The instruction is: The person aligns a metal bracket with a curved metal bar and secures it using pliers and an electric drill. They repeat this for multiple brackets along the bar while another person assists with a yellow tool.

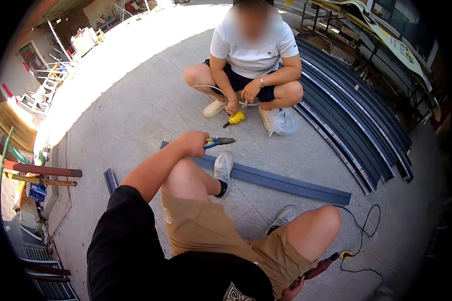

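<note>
My left hand is closed round the handles of a pair of pliers with blue and yellow grips, held out over my left knee with the jaws pointing right. Low at the right, my right hand is partly hidden by my thigh. It grips a dark red power tool with a black end, beside my right leg. A long dark grey metal profile lies across the floor in front of me, and my left shoe is on or against it.
A person squats opposite, holding a yellow power tool beside a clear plastic bag. Long dark profiles lie stacked at the right. A black cord and yellow connector lie right of me. A short profile piece is at left.
</note>
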Available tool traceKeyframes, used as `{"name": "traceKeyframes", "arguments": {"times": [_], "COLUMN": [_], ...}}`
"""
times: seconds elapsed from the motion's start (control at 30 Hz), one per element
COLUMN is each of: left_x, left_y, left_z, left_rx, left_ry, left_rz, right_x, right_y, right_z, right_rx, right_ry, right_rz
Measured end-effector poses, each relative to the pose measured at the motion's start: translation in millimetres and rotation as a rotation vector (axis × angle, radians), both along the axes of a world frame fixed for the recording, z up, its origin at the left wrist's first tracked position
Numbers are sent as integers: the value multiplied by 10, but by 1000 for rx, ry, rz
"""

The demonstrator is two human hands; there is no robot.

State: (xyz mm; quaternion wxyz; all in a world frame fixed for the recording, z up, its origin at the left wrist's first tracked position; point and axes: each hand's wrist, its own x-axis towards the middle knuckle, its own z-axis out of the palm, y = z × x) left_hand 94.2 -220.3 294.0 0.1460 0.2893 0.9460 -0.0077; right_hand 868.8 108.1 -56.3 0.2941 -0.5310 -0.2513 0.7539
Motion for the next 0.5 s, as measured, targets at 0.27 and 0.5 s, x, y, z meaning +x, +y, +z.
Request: {"name": "traceKeyframes", "arguments": {"times": [0.27, 0.5], "left_x": [25, 76], "left_y": [27, -98], "left_z": [-16, 21], "left_rx": [68, 110], "left_ry": [-22, -32], "left_rz": [-129, -174], "right_x": [-869, -1360], "right_y": [1074, 1293], "right_z": [2245, 4244], "right_rx": [440, 769], "right_ry": [717, 1035], "right_rz": [-8, 91]}}
